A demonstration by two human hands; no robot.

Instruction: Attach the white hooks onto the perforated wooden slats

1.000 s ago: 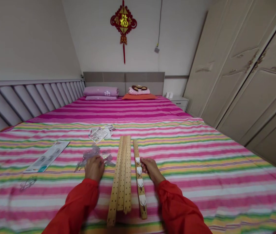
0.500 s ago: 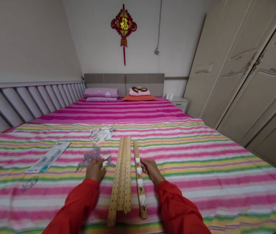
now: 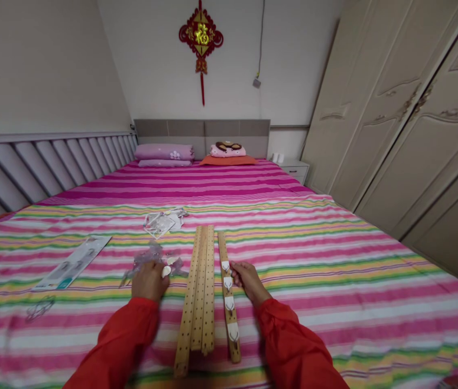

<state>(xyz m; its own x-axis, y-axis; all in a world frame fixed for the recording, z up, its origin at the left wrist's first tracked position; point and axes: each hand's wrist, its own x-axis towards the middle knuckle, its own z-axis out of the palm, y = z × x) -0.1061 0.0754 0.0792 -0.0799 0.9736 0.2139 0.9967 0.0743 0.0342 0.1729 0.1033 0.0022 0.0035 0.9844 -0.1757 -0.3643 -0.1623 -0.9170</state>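
Observation:
My left hand [image 3: 148, 281] is closed at a small white hook [image 3: 166, 270], pinched between thumb and fingers, beside a crumpled clear plastic bag [image 3: 148, 254] with small pieces in it. To the right of that hand lie several long wooden strips with rows of holes [image 3: 201, 292], side by side. Apart from them is a single wooden strip [image 3: 223, 246] carrying several white hooks [image 3: 228, 283] in a row along it. My right hand [image 3: 249, 281] is at this strip's right edge near the upper hooks, fingers pinched together; what they hold, if anything, is hidden.
Farther up the striped bedspread [image 3: 314, 248] lie clear and white packets [image 3: 164, 221]. At left are a long hook package [image 3: 73, 265] and a thin wire-like loop [image 3: 40, 307]. Folded bedding [image 3: 164, 154] rests by the headboard; a bed rail [image 3: 51, 167] and wardrobe [image 3: 375, 124] flank the bed.
My left hand has lifted slightly from the plastic bag, and a white hook now shows at its fingertips. My right hand stays beside the strip with hooks. The view has shifted a little.

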